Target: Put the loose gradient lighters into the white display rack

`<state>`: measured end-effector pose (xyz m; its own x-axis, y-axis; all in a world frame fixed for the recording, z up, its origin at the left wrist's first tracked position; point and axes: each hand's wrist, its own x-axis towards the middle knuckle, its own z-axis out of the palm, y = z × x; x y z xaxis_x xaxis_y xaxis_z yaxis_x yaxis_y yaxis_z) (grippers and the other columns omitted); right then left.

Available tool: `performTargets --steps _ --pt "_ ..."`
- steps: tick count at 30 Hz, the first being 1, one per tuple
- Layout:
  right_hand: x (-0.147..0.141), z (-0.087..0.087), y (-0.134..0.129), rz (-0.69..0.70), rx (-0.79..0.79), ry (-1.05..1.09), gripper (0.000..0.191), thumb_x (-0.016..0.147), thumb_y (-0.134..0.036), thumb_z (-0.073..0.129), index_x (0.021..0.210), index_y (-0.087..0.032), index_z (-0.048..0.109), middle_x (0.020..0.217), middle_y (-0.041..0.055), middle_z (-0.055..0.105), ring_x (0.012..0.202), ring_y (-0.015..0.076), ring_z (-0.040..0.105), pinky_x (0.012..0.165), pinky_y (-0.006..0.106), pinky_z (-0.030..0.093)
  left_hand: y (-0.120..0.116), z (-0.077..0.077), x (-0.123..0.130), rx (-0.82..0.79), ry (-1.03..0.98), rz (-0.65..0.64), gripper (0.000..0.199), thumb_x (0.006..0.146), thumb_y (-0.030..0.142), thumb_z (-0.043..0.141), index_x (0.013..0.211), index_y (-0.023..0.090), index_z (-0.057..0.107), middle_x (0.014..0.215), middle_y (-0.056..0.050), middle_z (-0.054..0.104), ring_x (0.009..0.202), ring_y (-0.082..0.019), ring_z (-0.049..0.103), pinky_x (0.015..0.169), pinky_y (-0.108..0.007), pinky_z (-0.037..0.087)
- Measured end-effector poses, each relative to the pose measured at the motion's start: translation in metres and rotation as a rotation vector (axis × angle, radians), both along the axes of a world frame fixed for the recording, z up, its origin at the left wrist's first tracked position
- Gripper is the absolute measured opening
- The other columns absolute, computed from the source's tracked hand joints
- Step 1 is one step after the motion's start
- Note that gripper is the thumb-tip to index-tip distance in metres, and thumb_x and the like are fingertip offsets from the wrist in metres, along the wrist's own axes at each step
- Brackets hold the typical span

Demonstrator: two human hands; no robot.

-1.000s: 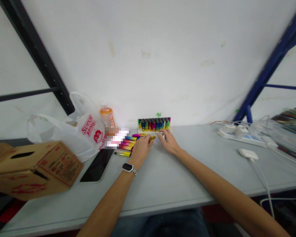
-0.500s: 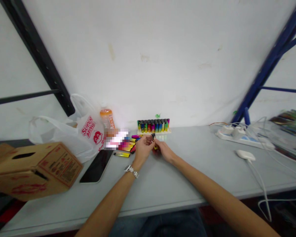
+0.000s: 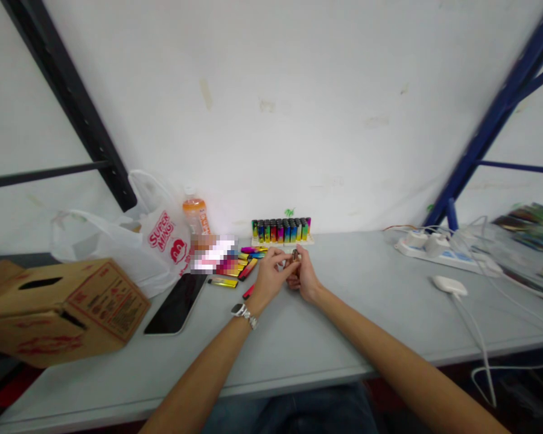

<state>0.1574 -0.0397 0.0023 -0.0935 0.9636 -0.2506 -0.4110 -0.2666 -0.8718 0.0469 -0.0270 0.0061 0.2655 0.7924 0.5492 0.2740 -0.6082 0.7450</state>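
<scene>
My right hand [image 3: 306, 278] is closed round a lighter [image 3: 295, 255], whose metal top shows between the fingers; its body is mostly hidden. The fingers of my left hand [image 3: 270, 276] are pinched together at that same lighter from the other side. Beside my left hand lie several loose shiny lighters in yellow, red, purple and blue, among them a yellow lighter [image 3: 224, 283]. A red lighter [image 3: 248, 292] lies partly covered by my left wrist. Just beyond both hands, rows of upright colourful lighters [image 3: 281, 231] with black tops stand in a pale holder [image 3: 306, 241].
To the left are a black phone [image 3: 176, 304], a cardboard box [image 3: 67, 310], a white plastic bag [image 3: 156, 247] and an orange-capped bottle [image 3: 198, 217]. At right lie a power strip [image 3: 452, 258] and a white charger [image 3: 450, 285] with cables. A wall [image 3: 326, 120] rises behind the table.
Both hands have shifted slightly right, with the lighter between them turned a little. The red lighter by my left wrist has come into sight.
</scene>
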Motion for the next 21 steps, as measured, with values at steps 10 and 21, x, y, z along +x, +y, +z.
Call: performTargets --steps 10,21 --pt "0.01 0.004 -0.002 -0.05 0.008 0.117 0.062 0.084 -0.077 0.026 0.054 -0.023 0.032 0.038 -0.0096 0.02 0.035 0.0054 0.009 0.037 0.019 0.005 0.004 -0.004 -0.006 -0.06 0.025 -0.052 0.025 0.081 0.034 0.071 0.101 0.019 0.072 0.095 -0.004 0.064 0.072 -0.012 0.054 0.063 -0.024 0.043" --pt "0.01 -0.002 0.002 -0.109 0.068 -0.036 0.063 0.089 -0.074 0.026 0.058 -0.021 0.042 0.042 -0.0077 0.029 0.035 0.0065 0.02 0.036 0.02 0.013 0.009 0.001 -0.019 0.017 0.243 -0.02 0.024 0.089 0.039 0.061 0.097 0.019 0.071 0.088 -0.003 0.068 0.069 -0.013 0.056 0.067 -0.027 0.046"
